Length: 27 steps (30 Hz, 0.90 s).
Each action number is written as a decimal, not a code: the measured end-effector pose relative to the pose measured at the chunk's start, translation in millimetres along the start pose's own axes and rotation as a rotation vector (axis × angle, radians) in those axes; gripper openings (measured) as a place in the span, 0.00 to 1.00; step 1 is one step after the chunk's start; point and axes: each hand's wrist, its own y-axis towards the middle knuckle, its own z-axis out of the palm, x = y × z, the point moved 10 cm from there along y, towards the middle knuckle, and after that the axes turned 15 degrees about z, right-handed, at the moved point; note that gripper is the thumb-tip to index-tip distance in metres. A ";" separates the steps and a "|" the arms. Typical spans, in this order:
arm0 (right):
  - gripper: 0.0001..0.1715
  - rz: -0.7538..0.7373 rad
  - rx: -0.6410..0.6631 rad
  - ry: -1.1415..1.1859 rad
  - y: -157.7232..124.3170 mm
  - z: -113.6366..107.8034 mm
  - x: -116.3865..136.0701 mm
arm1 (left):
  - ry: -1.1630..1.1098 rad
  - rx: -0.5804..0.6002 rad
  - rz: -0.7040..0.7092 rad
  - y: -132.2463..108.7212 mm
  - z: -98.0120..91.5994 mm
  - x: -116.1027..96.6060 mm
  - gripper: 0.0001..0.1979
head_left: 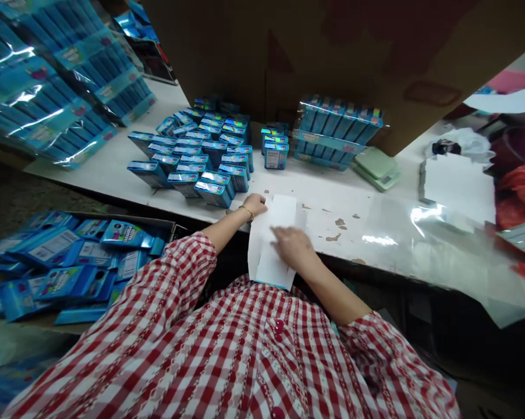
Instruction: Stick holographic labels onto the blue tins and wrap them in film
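Observation:
A white cardboard piece [269, 256] with folded panels lies over the front edge of the white table, its lower end near my body. My left hand [254, 203] is at its upper left edge, fingers bent against the card; what they pinch, if anything, is hidden. Blurred by motion, my right hand [294, 247] rests over the card's right side, with its fingers pointing left. Beyond my left hand stand several small blue boxes [214, 192] in rows, and a short row of blue boxes [275, 156] stands farther right.
A clear-wrapped pack of blue boxes [332, 134] stands by a pale green scale [378, 169]. Larger wrapped packs [39, 87] rise at left. An open carton of blue packages [70, 262] sits lower left. A big brown carton [288, 52] stands behind.

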 end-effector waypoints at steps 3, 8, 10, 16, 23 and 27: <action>0.28 0.373 -0.314 0.189 34.8 -40.4 -70.7 | 0.097 -0.142 -0.061 -13.9 -6.8 -2.4 0.12; 0.23 0.452 -0.041 0.379 74.8 -4.3 -95.4 | 0.255 0.055 0.115 -11.4 9.3 -35.3 0.12; 0.26 0.319 -0.070 0.391 73.8 -5.4 -73.9 | 0.308 0.139 0.164 -8.1 14.8 -44.2 0.11; 0.19 0.358 -0.032 0.449 74.7 1.6 -72.3 | 0.346 0.238 0.112 8.9 13.9 -44.1 0.13; 0.08 0.494 0.032 0.642 82.8 20.4 -105.0 | 0.236 0.217 -0.010 9.8 15.5 -30.8 0.18; 0.25 0.551 0.034 0.637 85.2 24.6 -110.4 | 0.203 0.198 -0.042 6.7 17.4 -30.1 0.15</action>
